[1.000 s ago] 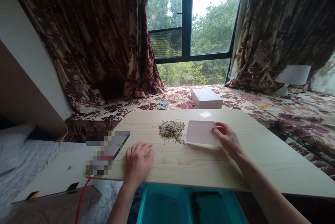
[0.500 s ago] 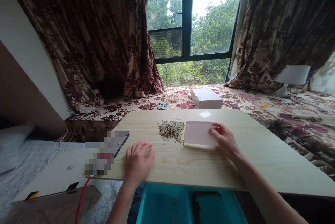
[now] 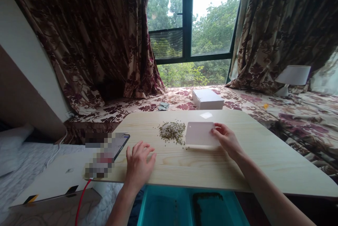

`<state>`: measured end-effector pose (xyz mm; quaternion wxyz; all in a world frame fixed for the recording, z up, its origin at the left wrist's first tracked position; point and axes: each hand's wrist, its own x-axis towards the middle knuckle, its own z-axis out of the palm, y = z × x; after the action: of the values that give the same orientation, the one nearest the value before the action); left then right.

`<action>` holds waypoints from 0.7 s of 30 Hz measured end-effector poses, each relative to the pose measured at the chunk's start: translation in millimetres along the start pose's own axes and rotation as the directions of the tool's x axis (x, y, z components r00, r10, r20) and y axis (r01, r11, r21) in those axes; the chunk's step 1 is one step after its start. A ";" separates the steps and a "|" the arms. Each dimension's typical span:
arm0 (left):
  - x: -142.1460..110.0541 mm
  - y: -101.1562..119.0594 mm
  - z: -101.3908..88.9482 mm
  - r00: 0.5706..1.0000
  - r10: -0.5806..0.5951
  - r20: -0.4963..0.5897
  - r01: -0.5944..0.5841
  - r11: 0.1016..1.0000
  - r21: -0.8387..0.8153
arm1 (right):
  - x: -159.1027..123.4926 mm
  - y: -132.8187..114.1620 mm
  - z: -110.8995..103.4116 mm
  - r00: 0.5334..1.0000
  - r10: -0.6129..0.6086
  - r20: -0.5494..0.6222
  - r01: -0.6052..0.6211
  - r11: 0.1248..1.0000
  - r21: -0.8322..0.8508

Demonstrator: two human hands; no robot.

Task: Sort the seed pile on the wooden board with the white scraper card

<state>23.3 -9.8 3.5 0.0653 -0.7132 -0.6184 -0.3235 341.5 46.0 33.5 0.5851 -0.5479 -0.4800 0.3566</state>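
A loose heap of small green beans mixed with white grains (image 3: 172,131) lies on the pale wooden table (image 3: 190,169). My right hand (image 3: 225,138) pinches the right edge of a thin white plastic sheet or scraper (image 3: 200,133), tilted up at the right side of the heap. Its left edge stands close to the outermost beans. On the left, my left hand (image 3: 140,159) rests on the tabletop with fingers spread and slightly bent, holding nothing. It is nearer the table's front edge than the heap, between the heap and a phone (image 3: 120,147).
Below the front edge sits a blue-green divided bin (image 3: 166,205), with dark bits in its right compartment. A red cable (image 3: 82,198) runs from the phone. A white box (image 3: 208,99) stands on the window ledge behind, a lamp (image 3: 294,76) farther right.
The fingers of my left hand have lifted and spread slightly. My right hand keeps the white sheet in nearly the same place, and the heap looks unchanged. The view has shifted a little.
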 end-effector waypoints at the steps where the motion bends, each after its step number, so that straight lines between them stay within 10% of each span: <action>1: 1.0 4.5 -1.4 1.000 0.018 0.007 -0.018 1.000 -0.007 | 0.5 -0.4 -1.2 1.000 -0.001 -0.006 0.001 1.000 -0.008; 21: 20.2 59.9 13.3 0.930 0.290 0.225 -0.279 0.957 -0.082 | 8.8 6.0 -4.0 0.996 0.087 0.013 -0.088 0.995 0.054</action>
<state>84.3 0.1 22.4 0.0205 -0.8298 -0.5038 -0.2391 348.5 54.0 29.3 0.5811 -0.5503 -0.4487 0.3978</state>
